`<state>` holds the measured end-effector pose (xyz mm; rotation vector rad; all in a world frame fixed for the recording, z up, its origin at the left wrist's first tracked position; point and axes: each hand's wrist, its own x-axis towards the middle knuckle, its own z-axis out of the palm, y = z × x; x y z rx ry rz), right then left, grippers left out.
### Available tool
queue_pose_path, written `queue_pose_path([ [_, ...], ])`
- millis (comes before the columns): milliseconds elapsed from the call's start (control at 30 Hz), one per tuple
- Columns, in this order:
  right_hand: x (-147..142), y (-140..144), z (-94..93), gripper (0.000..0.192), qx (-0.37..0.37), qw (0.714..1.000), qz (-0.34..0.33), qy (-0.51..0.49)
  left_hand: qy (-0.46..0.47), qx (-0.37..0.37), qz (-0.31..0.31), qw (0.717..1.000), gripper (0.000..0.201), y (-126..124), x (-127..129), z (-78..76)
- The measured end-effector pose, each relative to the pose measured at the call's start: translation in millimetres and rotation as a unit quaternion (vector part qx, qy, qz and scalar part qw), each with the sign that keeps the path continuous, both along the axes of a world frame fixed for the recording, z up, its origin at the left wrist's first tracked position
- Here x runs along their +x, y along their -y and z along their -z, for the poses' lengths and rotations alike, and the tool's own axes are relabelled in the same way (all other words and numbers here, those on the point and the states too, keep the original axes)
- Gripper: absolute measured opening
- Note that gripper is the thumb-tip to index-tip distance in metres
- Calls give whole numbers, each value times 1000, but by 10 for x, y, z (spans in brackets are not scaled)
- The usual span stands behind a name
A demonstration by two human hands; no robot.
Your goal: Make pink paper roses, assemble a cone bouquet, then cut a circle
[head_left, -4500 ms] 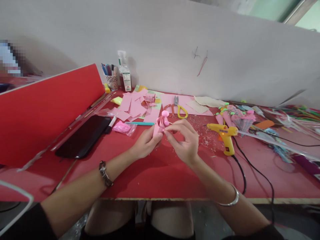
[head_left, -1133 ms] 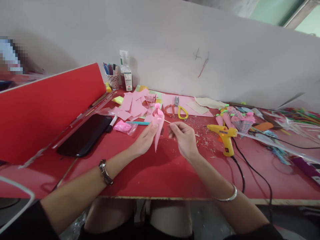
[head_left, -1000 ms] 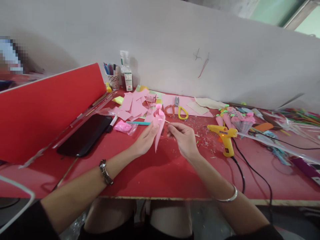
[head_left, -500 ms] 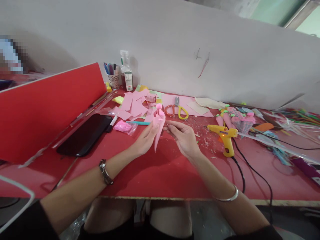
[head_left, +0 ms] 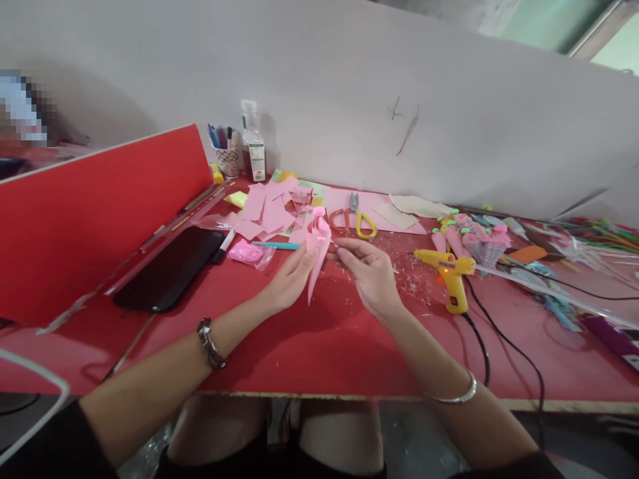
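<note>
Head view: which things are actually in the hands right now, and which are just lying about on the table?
In hand:
- pink paper cone, held by the left hand
- thin stick, pinched by the right hand beside the cone

Lying about:
- glue gun
- scissors
- pink paper pieces
- phone
- pen cup
- bottle

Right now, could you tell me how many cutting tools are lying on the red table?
2: orange-handled scissors and yellow-handled snips, side by side on the pink sheet behind the right hand. More may hide in the clutter to the right.
</note>
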<state>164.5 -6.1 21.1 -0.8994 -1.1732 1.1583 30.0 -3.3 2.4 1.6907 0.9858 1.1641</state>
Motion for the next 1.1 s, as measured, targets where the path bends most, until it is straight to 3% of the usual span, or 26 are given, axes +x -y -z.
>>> queue_pose_path([
  [267,3,22,-52,10,34,998,39,26,27,33,18,999,53,11,11,-9],
  [433,-2,94,-107,5,127,986,67,85,30,47,25,998,48,6,-2,2],
  [533,12,132,-117,6,202,965,92,138,32,46,31,998,43,13,-2,3],
  [700,18,162,-117,9,305,912,112,252,53,51,107,992,38,53,18,-6],
  [1100,-20,164,-104,9,294,913,125,254,56,66,119,989,37,68,24,-21],
])
